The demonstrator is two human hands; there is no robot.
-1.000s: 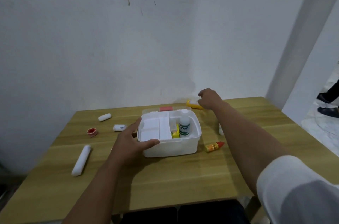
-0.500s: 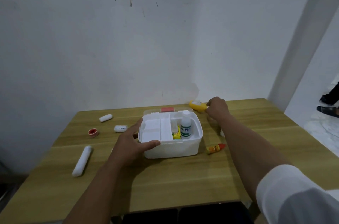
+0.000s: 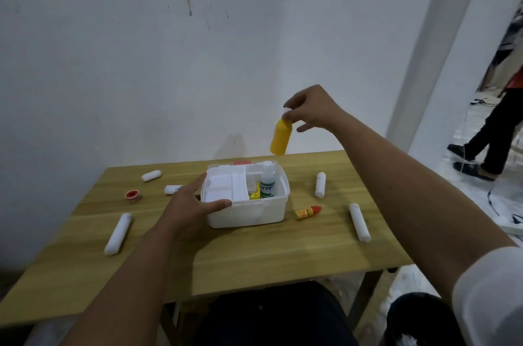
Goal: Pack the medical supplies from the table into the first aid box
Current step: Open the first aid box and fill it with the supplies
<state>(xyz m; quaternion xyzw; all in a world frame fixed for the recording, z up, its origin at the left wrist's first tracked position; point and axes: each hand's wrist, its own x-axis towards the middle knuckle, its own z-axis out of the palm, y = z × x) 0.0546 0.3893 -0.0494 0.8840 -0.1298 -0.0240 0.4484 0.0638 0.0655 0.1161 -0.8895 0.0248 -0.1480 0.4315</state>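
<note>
An open white first aid box (image 3: 249, 212) stands mid-table, holding a white tray insert, a white bottle with a green label (image 3: 267, 184) and a yellow packet. My left hand (image 3: 190, 205) grips the box's left front rim. My right hand (image 3: 312, 109) pinches the white cap of a yellow bottle (image 3: 280, 136), which hangs upright in the air above the box's back right corner. Loose on the table lie white bandage rolls (image 3: 117, 233) (image 3: 359, 222) (image 3: 320, 184) (image 3: 151, 175), a red tape roll (image 3: 133, 195), a small white tube (image 3: 172, 190) and a small orange dropper bottle (image 3: 307, 212).
The wooden table (image 3: 254, 255) stands against a white wall. My dark-clothed lap shows below its front edge. A person in dark trousers (image 3: 493, 136) walks past on the right, beyond a white pillar.
My right hand has lifted the yellow bottle off the table's back edge and raised it above the box. The left hand stays on the box rim. The camera has tilted down.
</note>
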